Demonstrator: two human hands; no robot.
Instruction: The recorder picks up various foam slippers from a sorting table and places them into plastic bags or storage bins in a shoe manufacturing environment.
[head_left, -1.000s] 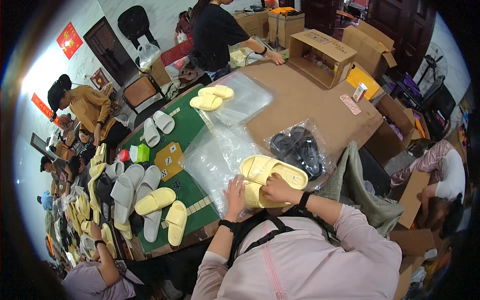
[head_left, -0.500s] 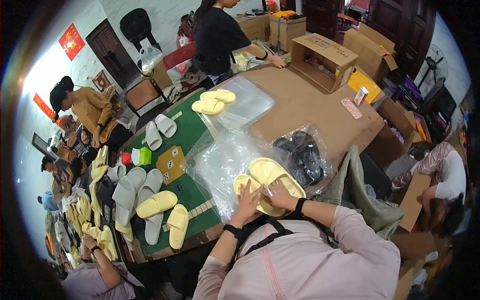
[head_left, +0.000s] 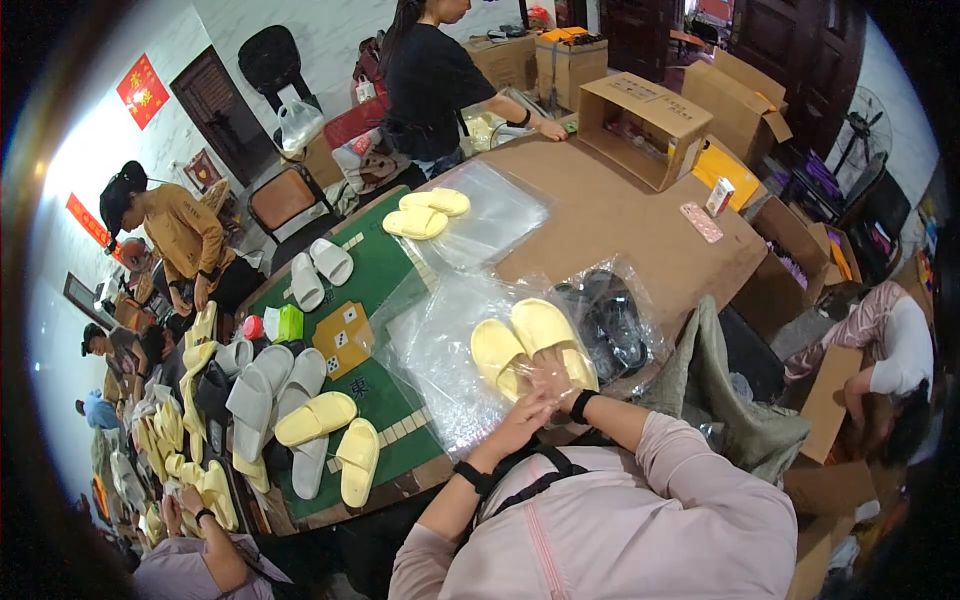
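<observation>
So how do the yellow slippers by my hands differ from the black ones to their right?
The yellow slippers are pale, while the black slippers are dark. The black pair is inside a clear bag; the yellow pair lies uncovered on clear plastic. Your hands are at the yellow pair, but not on the black pair. Both pairs are on the table.
</observation>
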